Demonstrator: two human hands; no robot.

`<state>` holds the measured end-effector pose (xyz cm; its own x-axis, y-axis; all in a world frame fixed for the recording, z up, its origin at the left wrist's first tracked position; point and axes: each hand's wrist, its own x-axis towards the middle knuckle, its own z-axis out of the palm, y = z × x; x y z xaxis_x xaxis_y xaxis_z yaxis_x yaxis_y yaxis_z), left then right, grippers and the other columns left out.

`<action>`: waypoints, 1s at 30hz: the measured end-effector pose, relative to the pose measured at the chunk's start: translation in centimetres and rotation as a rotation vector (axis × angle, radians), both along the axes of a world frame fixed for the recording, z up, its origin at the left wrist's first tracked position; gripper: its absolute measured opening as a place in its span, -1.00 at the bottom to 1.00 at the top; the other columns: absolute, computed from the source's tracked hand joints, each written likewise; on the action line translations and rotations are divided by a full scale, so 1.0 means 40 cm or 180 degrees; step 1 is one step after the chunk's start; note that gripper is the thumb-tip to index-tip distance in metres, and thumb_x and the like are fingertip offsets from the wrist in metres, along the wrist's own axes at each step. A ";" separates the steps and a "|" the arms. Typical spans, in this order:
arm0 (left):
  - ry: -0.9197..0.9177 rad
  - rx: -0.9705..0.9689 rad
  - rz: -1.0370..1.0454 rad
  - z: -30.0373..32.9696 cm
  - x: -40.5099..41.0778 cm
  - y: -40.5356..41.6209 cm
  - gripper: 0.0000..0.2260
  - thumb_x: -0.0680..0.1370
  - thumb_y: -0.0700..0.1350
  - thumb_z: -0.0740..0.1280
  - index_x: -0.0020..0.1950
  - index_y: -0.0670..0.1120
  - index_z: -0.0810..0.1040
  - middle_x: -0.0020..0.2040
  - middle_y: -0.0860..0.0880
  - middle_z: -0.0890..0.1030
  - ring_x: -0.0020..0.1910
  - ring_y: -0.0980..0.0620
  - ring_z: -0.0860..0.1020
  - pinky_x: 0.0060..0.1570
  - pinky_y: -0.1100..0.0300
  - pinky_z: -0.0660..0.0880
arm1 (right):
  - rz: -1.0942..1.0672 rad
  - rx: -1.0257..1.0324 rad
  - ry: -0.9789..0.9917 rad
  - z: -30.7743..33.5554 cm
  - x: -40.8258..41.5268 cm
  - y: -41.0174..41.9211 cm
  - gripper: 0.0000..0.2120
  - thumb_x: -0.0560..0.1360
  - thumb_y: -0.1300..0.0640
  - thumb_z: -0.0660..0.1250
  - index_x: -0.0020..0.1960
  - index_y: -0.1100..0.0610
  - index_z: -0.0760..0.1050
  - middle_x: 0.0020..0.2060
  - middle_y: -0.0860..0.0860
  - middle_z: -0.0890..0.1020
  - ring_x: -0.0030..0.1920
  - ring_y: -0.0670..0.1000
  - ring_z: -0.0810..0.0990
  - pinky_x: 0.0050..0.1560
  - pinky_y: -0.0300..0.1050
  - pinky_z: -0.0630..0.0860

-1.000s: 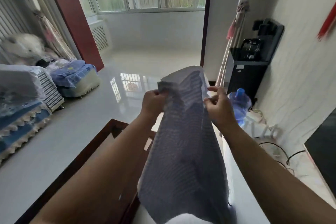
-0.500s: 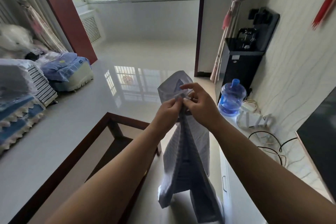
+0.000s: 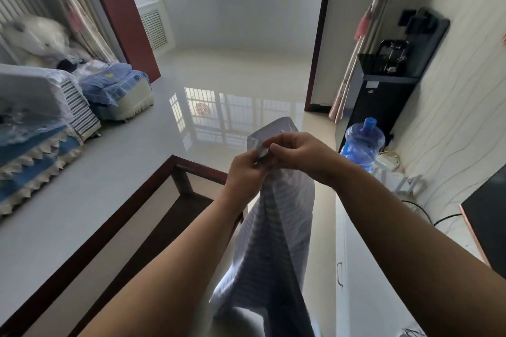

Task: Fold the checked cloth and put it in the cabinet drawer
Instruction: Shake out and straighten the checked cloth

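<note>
Both hands are up in mid-air, left hand [image 3: 245,169] and right hand [image 3: 304,156] touching, each pinching the top edge of the checked cloth [image 3: 273,241], which hangs doubled over, just left of the white cabinet [image 3: 356,268].

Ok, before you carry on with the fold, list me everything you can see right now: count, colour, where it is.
checked cloth: one, grey-blue, hanging in the air from both hands, centre.
coffee table: one, dark wood frame, below the left arm.
white cabinet: one, handle showing, lower right.
water bottle: one, blue, on the floor right of the hands.
water dispenser: one, black, against the right wall.
sofa covers: blue and white, left edge.
folded bedding: blue, left, behind the sofa covers.
curtain: one, pale, tied back, by the right doorway.
cables: black, on the cabinet top, right.
left hand: pinches the cloth's top edge.
right hand: pinches the same top edge, touching the left.
</note>
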<state>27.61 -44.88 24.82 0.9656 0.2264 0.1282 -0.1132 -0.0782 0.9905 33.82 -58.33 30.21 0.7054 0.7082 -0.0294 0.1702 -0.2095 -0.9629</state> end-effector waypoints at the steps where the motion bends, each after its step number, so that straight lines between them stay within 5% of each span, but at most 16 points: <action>1: 0.0044 -0.0196 0.0088 -0.004 -0.002 -0.002 -0.83 0.54 -0.25 0.33 0.10 -0.24 0.62 -0.02 -0.21 0.68 0.00 -0.12 0.67 0.08 -0.04 0.59 | 0.0047 0.0027 0.0132 0.003 -0.001 0.000 -0.89 0.57 0.14 0.25 0.02 0.06 0.54 -0.10 0.03 0.64 -0.05 -0.01 0.66 -0.03 -0.23 0.61; 5: 0.0186 -0.0403 0.0047 -0.013 -0.004 -0.004 -0.83 0.53 -0.32 0.32 0.08 -0.32 0.60 0.01 -0.31 0.64 0.04 -0.28 0.63 0.15 -0.14 0.54 | -0.0443 0.0229 0.0344 0.003 0.002 0.015 -0.84 0.60 0.10 0.20 -0.05 0.06 0.55 -0.23 0.10 0.61 -0.21 0.06 0.67 -0.13 -0.06 0.66; 10: 0.0362 -0.0295 -0.0181 -0.017 -0.011 0.002 -0.77 0.55 -0.30 0.29 0.16 -0.38 0.55 0.07 -0.35 0.62 0.06 -0.23 0.63 0.09 -0.01 0.59 | -0.0927 0.0087 -0.0488 -0.034 0.006 0.028 -0.85 0.58 0.05 0.23 -0.05 0.04 0.56 -0.29 0.01 0.62 -0.23 0.05 0.65 -0.11 0.00 0.65; 15: 0.0402 -0.0187 -0.0457 -0.010 -0.021 0.022 -0.80 0.61 -0.22 0.21 0.11 -0.28 0.56 -0.08 -0.15 0.65 -0.14 0.04 0.68 -0.15 0.23 0.61 | -0.0551 0.0414 0.0511 -0.038 0.016 0.001 -0.76 0.55 0.31 0.19 0.01 0.05 0.55 -0.04 0.10 0.67 -0.06 0.10 0.69 -0.10 -0.01 0.65; 18: 0.0474 -0.0161 -0.0457 -0.005 -0.023 0.023 -0.78 0.63 -0.14 0.16 0.04 -0.18 0.58 -0.14 -0.05 0.67 -0.15 0.05 0.68 -0.16 0.21 0.62 | -0.0580 0.0683 0.0486 -0.034 0.034 -0.016 -0.67 0.48 0.41 0.17 0.03 0.07 0.57 -0.03 0.10 0.67 -0.13 0.07 0.69 -0.12 -0.11 0.63; 21: 0.0532 0.0010 -0.0407 0.013 -0.022 0.026 -0.76 0.64 -0.12 0.16 -0.04 -0.12 0.60 -0.25 0.06 0.69 -0.21 0.12 0.67 -0.22 0.28 0.59 | -0.0880 0.0268 -0.1020 -0.032 0.074 -0.033 -0.84 0.53 0.15 0.25 0.04 0.02 0.58 -0.07 -0.04 0.64 -0.20 -0.13 0.58 -0.13 -0.21 0.48; 23: 0.0476 0.0376 -0.0363 0.049 0.001 0.031 -0.77 0.64 -0.13 0.17 -0.07 -0.13 0.60 -0.25 0.05 0.67 -0.21 0.11 0.65 -0.21 0.30 0.57 | -0.0386 -0.0647 -0.1850 -0.023 0.098 -0.039 -0.46 0.46 -0.34 0.12 0.11 0.04 0.58 -0.05 -0.12 0.57 -0.08 -0.12 0.51 -0.06 -0.18 0.39; 25: 0.0331 0.0994 -0.0235 0.090 0.048 0.047 -0.78 0.63 -0.15 0.19 -0.06 -0.19 0.60 -0.19 -0.05 0.64 -0.15 0.01 0.61 -0.11 0.17 0.58 | 0.0047 -0.1259 -0.1742 -0.015 0.113 -0.042 -0.07 0.25 -0.58 -0.19 0.11 0.06 0.56 -0.06 -0.08 0.54 -0.07 -0.09 0.48 -0.08 -0.17 0.35; 26: 0.0255 0.1260 -0.0119 0.109 0.074 0.058 -0.78 0.63 -0.16 0.19 -0.04 -0.23 0.60 -0.16 -0.11 0.62 -0.12 -0.04 0.60 -0.07 0.10 0.58 | 0.0107 -0.1450 -0.1649 -0.013 0.125 -0.044 -0.03 0.21 -0.59 -0.25 0.08 0.06 0.55 -0.05 -0.06 0.55 -0.10 -0.08 0.48 -0.10 -0.18 0.34; 30: 0.0048 0.1527 0.0479 0.153 0.146 0.113 -0.76 0.63 -0.16 0.19 0.02 -0.29 0.58 -0.05 -0.25 0.63 -0.08 -0.07 0.55 -0.01 0.05 0.52 | 0.0012 -0.1931 -0.1684 -0.019 0.170 -0.058 -0.12 0.25 -0.61 -0.05 0.08 0.11 0.49 0.01 0.09 0.62 -0.06 0.05 0.56 -0.13 -0.09 0.39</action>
<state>33.46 -40.35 30.94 0.9293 0.2822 0.2382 -0.0515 -0.5396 0.8404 40.63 -60.66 29.47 0.7311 0.6784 -0.0724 0.5737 -0.6687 -0.4730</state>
